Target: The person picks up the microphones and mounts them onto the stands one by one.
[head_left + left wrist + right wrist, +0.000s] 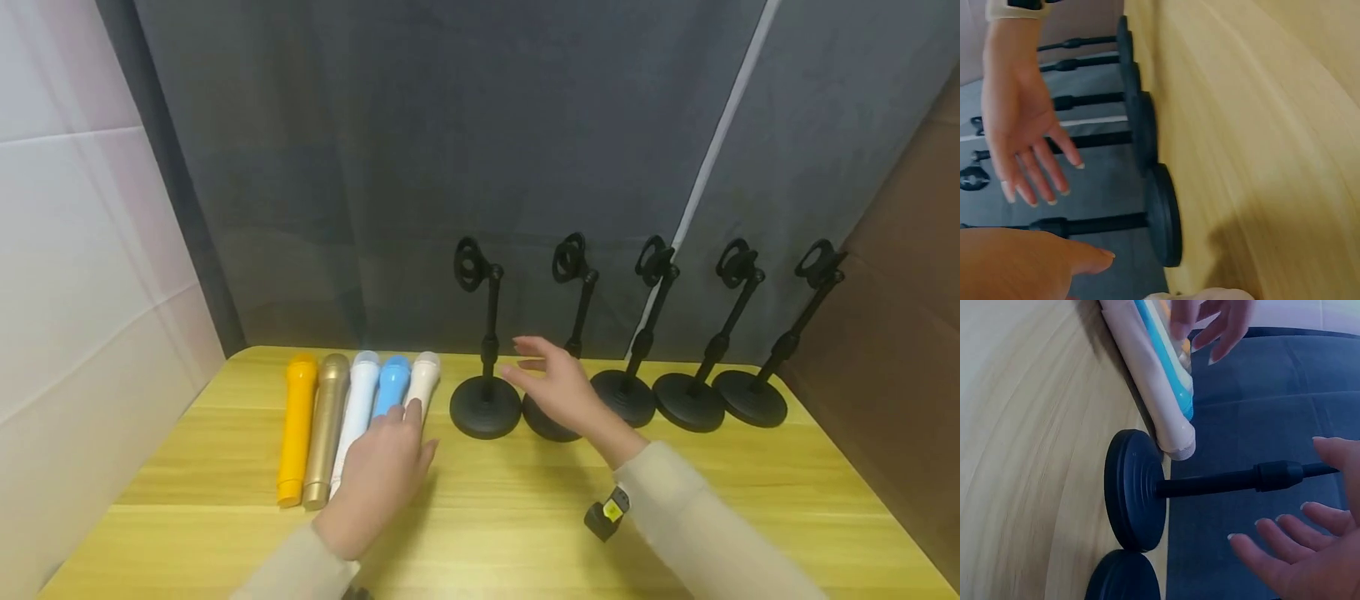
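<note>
My left hand (382,475) hovers over the blue microphone (393,382) and the cream microphone (423,379), its fingers loosely extended and holding nothing. Parts of both microphones are hidden beneath it. A white microphone (358,400), a gold one (327,425) and a yellow one (297,425) lie side by side to its left. My right hand (558,387), fingers spread and empty, is in front of a black microphone stand (577,329), partly covering it. In the right wrist view, the leftmost stand (1210,485) rises beside that hand's fingers, apart from them.
Several black stands in a row stand along the back of the wooden table (487,533), among them a middle stand (624,400) and the rightmost one (750,400). Behind them hangs a grey curtain (450,125). A white wall panel (82,250) borders the left side, a brown one (907,333) the right.
</note>
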Available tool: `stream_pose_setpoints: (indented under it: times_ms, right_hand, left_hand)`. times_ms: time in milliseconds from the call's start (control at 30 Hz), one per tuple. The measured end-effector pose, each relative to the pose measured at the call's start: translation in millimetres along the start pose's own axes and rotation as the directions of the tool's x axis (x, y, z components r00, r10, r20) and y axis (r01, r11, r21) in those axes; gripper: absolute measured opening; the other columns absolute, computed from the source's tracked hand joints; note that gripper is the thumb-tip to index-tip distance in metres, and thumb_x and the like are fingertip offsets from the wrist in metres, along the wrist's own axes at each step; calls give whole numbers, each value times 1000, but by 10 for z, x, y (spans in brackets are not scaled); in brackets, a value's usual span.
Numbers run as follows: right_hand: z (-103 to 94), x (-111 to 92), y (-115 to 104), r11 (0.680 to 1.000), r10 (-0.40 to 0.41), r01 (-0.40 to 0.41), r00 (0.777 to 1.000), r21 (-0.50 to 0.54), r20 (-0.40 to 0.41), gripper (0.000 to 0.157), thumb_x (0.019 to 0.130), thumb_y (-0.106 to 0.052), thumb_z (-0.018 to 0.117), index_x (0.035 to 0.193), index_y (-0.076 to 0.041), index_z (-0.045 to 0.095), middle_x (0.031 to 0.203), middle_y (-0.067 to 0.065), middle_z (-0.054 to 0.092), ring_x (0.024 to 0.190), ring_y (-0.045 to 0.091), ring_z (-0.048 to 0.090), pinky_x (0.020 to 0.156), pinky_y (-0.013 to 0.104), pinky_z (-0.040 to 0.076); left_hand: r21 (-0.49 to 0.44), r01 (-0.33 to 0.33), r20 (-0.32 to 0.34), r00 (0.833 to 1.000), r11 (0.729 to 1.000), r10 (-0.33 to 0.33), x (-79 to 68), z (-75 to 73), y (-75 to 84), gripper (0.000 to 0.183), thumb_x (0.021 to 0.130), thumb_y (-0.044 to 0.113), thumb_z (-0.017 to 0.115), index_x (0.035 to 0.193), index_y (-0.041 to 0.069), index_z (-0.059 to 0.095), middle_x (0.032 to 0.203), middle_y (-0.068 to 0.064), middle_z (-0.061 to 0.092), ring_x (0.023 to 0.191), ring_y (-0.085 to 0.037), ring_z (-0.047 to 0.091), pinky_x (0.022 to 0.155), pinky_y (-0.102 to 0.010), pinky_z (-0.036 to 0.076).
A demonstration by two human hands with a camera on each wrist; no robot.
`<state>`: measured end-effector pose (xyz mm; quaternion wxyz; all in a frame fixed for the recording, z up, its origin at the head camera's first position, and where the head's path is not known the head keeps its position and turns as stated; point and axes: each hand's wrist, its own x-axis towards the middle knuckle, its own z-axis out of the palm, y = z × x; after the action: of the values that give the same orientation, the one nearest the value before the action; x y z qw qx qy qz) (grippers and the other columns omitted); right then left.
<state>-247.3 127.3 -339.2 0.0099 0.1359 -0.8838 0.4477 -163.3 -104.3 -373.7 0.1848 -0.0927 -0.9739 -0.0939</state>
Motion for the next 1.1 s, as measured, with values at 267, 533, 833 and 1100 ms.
stream_pose_setpoints:
  times_ms: [267, 533, 833, 1100]
  right_hand:
    - [145, 131, -27, 997, 16, -8, 995, 82, -102, 57, 90, -50, 73, 137, -22, 60, 139, 0, 64, 126, 23, 64, 100, 46, 56]
    - [277, 224, -111, 992, 16, 4, 988, 125, -156, 58, 88, -48, 76, 138, -21, 59, 136, 2, 65, 121, 21, 66, 95, 41, 59]
    - [352, 273, -143, 991, 55, -32, 982, 130, -178, 60, 87, -44, 78, 138, -19, 59, 137, 4, 66, 121, 22, 67, 94, 41, 59]
    - [388, 331, -124, 993, 50, -28, 978, 110, -201, 58, 88, -39, 78, 138, -14, 59, 136, 7, 67, 120, 25, 67, 94, 41, 59]
  left_hand:
    - [21, 3, -35, 999, 1000, -3, 91, 153, -42, 41, 81, 22, 83, 97, -2, 55, 80, -15, 57, 67, -30, 56, 48, -41, 52]
    - [71, 20, 18, 1000, 997, -21, 172, 239, -47, 45, 81, 27, 83, 99, -4, 55, 82, -16, 58, 70, -30, 58, 51, -40, 52]
    - [112, 34, 49, 998, 993, -40, 239, 273, 6, 48, 81, 28, 83, 102, -6, 56, 84, -16, 58, 69, -29, 58, 54, -40, 55]
    - [141, 60, 46, 997, 988, -67, 319, 328, 47, 50, 81, 28, 82, 104, -8, 56, 84, -17, 59, 70, -29, 58, 52, -39, 54]
